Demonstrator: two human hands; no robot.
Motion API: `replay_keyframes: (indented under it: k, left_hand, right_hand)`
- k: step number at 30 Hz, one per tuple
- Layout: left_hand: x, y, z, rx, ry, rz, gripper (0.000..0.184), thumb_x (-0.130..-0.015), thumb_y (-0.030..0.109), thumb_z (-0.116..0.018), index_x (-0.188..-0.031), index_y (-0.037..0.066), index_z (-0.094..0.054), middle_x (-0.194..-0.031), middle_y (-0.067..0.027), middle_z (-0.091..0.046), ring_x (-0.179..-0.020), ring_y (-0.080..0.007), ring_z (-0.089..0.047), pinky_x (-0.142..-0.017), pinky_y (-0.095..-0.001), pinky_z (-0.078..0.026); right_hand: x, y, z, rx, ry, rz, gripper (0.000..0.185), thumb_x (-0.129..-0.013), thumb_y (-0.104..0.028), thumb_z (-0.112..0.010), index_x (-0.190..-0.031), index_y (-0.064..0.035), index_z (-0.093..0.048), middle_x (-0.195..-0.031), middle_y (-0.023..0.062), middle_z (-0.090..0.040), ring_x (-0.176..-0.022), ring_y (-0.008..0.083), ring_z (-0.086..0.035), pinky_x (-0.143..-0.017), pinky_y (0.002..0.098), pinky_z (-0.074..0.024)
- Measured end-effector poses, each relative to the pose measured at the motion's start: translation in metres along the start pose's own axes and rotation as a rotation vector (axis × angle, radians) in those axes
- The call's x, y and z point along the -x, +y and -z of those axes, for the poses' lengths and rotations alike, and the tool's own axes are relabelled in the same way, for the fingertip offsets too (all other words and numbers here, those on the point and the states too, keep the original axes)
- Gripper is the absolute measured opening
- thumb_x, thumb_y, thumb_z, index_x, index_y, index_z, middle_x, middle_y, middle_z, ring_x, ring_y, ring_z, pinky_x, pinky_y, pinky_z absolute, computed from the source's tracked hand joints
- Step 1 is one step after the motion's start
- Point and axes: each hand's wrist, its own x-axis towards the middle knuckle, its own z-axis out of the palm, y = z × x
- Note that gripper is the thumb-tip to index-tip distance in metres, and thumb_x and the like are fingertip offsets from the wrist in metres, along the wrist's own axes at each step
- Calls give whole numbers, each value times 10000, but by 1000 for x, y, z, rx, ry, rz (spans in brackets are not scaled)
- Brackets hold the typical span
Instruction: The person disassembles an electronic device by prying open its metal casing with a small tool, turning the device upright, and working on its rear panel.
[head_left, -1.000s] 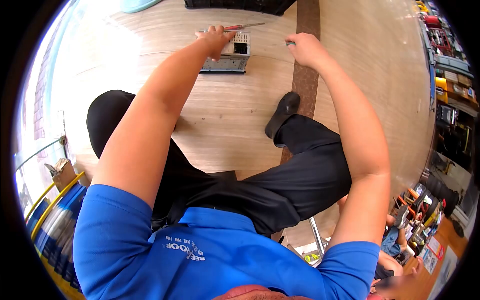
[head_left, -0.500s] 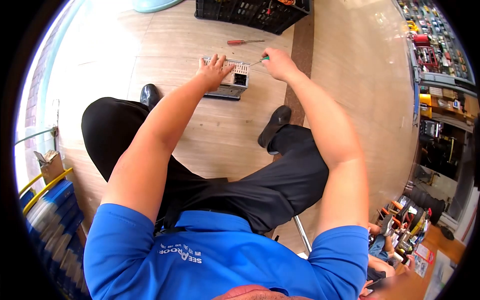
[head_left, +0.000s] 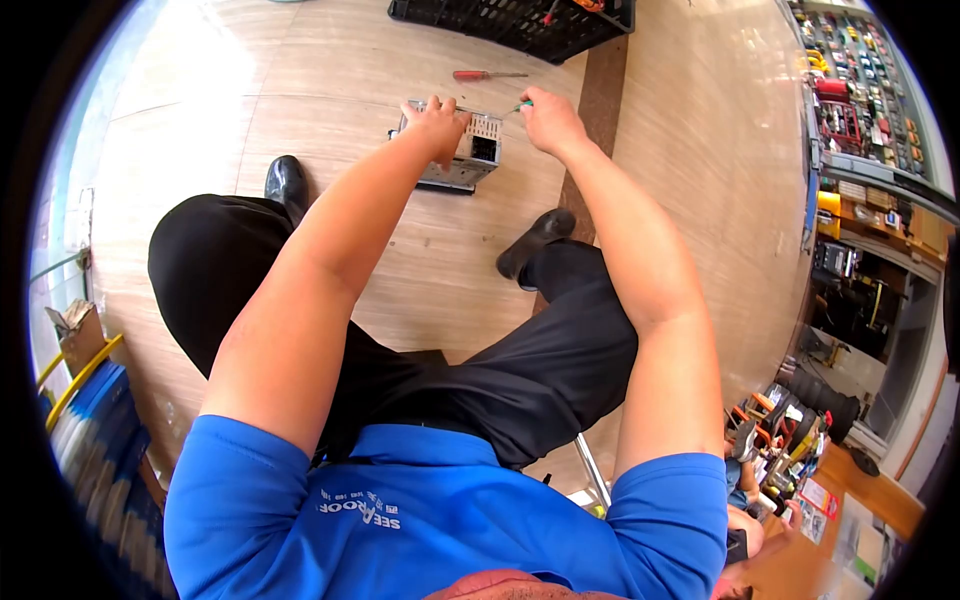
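A silver metal car stereo (head_left: pixel 474 168), with slotted vents and a dark connector socket, stands on the floor between my feet. My left hand (head_left: pixel 437 128) grips it from above, its fingers over the far edge and its thumb down the near side. Beside the stereo's far right corner, my right hand (head_left: pixel 552 122) is closed around the green handle of a screwdriver (head_left: pixel 525 104). The thin shaft points left at that corner; whether the tip touches metal is too small to tell. A second screwdriver with a red handle (head_left: pixel 470 75) lies on the floor beyond.
A black plastic crate (head_left: pixel 500 30) stands ahead on the floor. My black shoes (head_left: pixel 287 184) flank the stereo on both sides. Blue stacked goods (head_left: pixel 95 420) are at the left edge. Shelves of small items (head_left: pixel 865 80) and a wooden counter (head_left: pixel 800 530) line the right, with another person near it.
My left hand has shifted right on the stereo, and its spread fingers have drawn together around it. My right hand stays at the corner with the screwdriver. The view has turned slightly.
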Motion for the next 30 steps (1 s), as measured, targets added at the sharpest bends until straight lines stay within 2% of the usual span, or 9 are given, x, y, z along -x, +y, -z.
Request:
replay_keyframes:
  k: [2,8,21,23,30]
  left_hand:
    - [-3,2,6,33,-67,43,1078,-581,294,-924,-1479,225,-330,-1462,-57,-369,-1384,-325,-334,-979,-742,-358]
    - [-7,8,10,28,-82,83,1046,-577,232,-929,-1451,213,-355,-1464,-59,-367,-1385,-341,-328,-996,-747,-357]
    - [-6,6,11,60,-92,76,1047,-580,227,-930,-1453,216,-353,-1484,-51,-352,-1403,-335,-309,-1007,-747,-343]
    - [-3,6,13,85,-95,68,999,-626,201,-909,-1460,192,-359,-1498,-73,-346,-1425,-359,-278,-1029,-744,-309]
    - [-3,6,12,93,-91,71,998,-626,197,-908,-1460,195,-360,-1512,-71,-334,-1430,-361,-269,-1029,-746,-306]
  right_hand:
    - [-4,-2,3,-2,19,-11,211,-919,-202,-590,-1056,-47,-634,-996,233,-677,-968,404,-637,-844,478,-504]
    - [-17,6,-5,36,-38,-30,213,-920,-222,-590,-1028,-43,-632,-963,232,-681,-942,409,-644,-831,483,-506]
    - [-32,2,-5,20,-45,-24,245,-929,-249,-584,-988,-18,-638,-974,228,-680,-957,405,-636,-834,478,-500]
    - [-32,1,-7,8,-44,-17,242,-929,-250,-584,-980,-20,-642,-976,232,-679,-964,402,-636,-841,475,-500]
    - [-29,-6,-3,32,-65,-34,230,-934,-246,-578,-992,-32,-641,-967,231,-680,-954,401,-640,-838,477,-501]
